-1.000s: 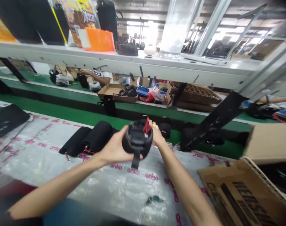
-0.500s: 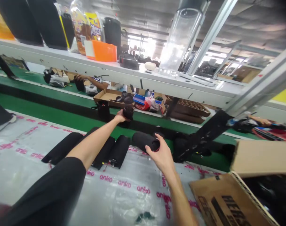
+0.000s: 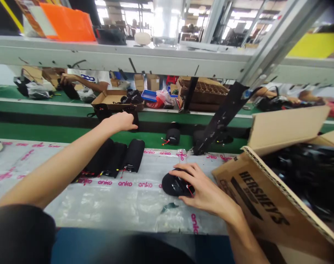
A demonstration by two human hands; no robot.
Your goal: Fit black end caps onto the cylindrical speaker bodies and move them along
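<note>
My right hand (image 3: 198, 185) has its fingers curved around a black cylinder (image 3: 172, 185) with a red wire, low over the plastic-covered bench (image 3: 101, 209). The cylinder's glossy end faces me. Farther out, over the green belt, my left hand (image 3: 122, 121) is closed against another black cylinder (image 3: 134, 118); its fingertips are hidden. A black cylinder with a loop strap (image 3: 102, 111) stands left of that hand. Several black fabric-covered cylinders, among them the rightmost one (image 3: 135, 156), lie side by side on the bench beneath my left forearm, with small wires at their near ends.
Another wired black cylinder (image 3: 173, 135) rests on the green belt (image 3: 153, 137). An open cardboard box (image 3: 255, 194) of black parts stands at the right. A slanted black post (image 3: 220, 117) and a shelf (image 3: 156, 58) cross ahead. Co-workers' arms (image 3: 95, 85) show beyond.
My right hand has drawn its cylinder off the far bench edge toward me and turned its end my way. My left hand stays by the belt cylinder. The view has tilted down and shifted right.
</note>
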